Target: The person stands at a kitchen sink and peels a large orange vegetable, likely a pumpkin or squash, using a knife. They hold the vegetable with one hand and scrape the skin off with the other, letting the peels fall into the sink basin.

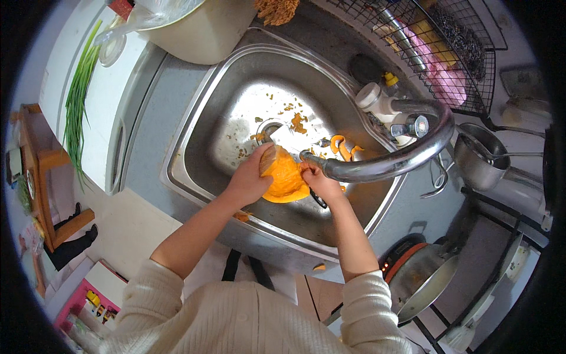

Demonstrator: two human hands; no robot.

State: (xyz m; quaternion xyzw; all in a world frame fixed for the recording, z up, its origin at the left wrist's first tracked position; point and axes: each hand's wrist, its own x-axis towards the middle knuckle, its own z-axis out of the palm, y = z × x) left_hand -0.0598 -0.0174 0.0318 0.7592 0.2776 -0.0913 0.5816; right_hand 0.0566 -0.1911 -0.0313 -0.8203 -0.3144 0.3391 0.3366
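Note:
A piece of orange pumpkin, mostly bare orange flesh with a brownish patch at its upper left, is held over the steel sink. My left hand grips its left side, thumb on the flesh. At its right edge, under the faucet spout, is my right hand, fingers curled in. A black handle shows below that hand; whether the hand holds it is unclear. Orange peel strips and brown-orange scraps lie in the basin, near the drain.
The curved metal faucet reaches over the basin from the right. A large pale bucket stands behind it, green onions at left on a white surface. A wire rack, saucepan and frying pan are at right.

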